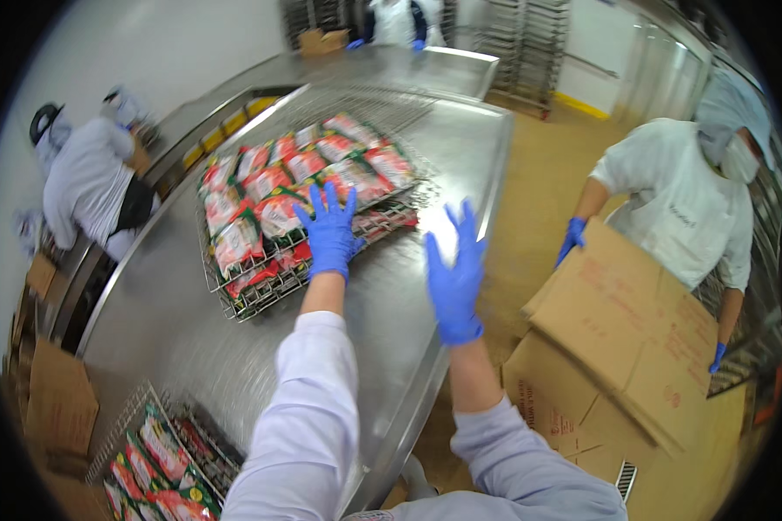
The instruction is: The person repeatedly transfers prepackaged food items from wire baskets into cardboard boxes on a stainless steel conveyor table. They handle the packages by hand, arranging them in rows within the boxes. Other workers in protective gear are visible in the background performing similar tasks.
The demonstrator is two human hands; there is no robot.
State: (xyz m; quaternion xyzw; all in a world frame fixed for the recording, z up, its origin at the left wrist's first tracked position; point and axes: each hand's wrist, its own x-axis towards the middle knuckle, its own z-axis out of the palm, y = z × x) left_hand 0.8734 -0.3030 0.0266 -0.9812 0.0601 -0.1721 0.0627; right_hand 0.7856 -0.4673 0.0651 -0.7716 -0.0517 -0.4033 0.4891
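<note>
On the steel table (365, 295) stand stacked wire racks (243, 300) loaded with red, white and green plastic packets (304, 163). My left hand (328, 233), in a blue glove, reaches over the near edge of the stack with its fingers spread. It is over the packets nearest me; whether it touches them I cannot tell. To the right, my right hand (456, 278), also gloved in blue, is held above the table's right edge. Its fingers are apart and nothing is in it, with a gap between it and the racks.
At the right a co-worker (686, 208) holds flattened cardboard boxes (621, 321). More packets (161, 460) lie in a wire rack at the lower left, near a cardboard box (61, 399). Other people work beyond the table, with tall rack trolleys (521, 52) at the back.
</note>
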